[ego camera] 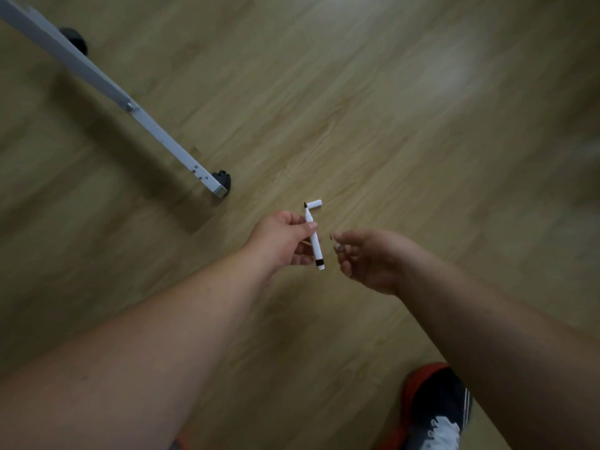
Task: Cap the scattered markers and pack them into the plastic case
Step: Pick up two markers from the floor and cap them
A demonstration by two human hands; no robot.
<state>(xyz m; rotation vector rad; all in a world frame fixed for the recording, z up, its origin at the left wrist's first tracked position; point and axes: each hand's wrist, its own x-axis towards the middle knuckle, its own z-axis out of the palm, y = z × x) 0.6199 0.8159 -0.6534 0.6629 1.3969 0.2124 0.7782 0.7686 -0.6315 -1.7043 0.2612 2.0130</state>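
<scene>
Over the wood floor (373, 131), seen from my head, both my arms reach forward and down. My left hand (282, 240) pinches a white marker (314, 238) between thumb and fingers, near the middle of its barrel. The marker is uncapped: its dark tip points away from me, and a black band rings the near end. I can read no brand or writing on the barrel; it is too small and blurred. Just past the tip a white cap (314, 204) lies on the floor, crosswise to the marker. My right hand (367, 259) hovers just beside the marker, apart from it, fingers loosely curled; whether something small sits at its fingertips I cannot tell. At upper left a grey metal leg (156, 134) slants down to a black caster (222, 180). At the bottom edge my shoe (435, 407) shows, red, dark and white.
</scene>
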